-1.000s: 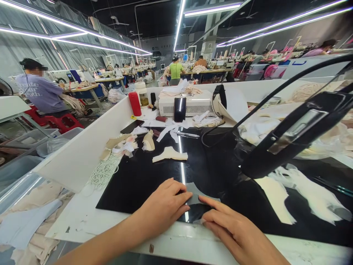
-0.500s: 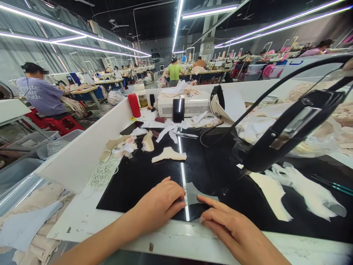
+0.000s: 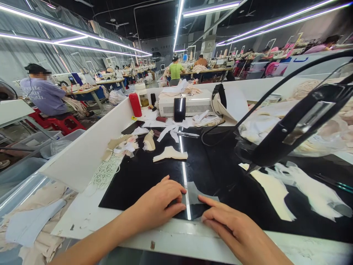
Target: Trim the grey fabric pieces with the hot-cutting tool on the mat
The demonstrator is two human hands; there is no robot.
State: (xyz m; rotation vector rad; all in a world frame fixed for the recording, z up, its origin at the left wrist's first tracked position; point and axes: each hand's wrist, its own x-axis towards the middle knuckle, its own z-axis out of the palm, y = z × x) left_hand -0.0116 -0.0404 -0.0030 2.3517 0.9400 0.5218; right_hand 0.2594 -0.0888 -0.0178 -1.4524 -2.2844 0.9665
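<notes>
A small sheer grey fabric piece [image 3: 195, 190] lies flat on the black mat [image 3: 143, 184], between my hands near the mat's front edge. My left hand [image 3: 161, 200] is closed at the piece's left side, its fingers bent and thumb tip close to the index finger. From the right, my right hand [image 3: 230, 222] presses the piece with an extended index fingertip. Its other fingers are bent together at a pale lower edge, and the part beneath them is hidden. Beyond the hands lies a cream curved fabric piece [image 3: 170, 154].
A black arm-mounted device [image 3: 292, 125] leans over the right side, above cream cut pieces [image 3: 271, 191]. At left are a coil of pale cord [image 3: 106, 171] and fabric scraps [image 3: 125, 145]. A phone [image 3: 179, 109], pen [image 3: 189, 134] and red bottle [image 3: 135, 104] stand or lie farther back.
The view has shifted slightly, so the surroundings sit a little differently in it. Both hands keep nearly the same pose on the sheer fabric piece.
</notes>
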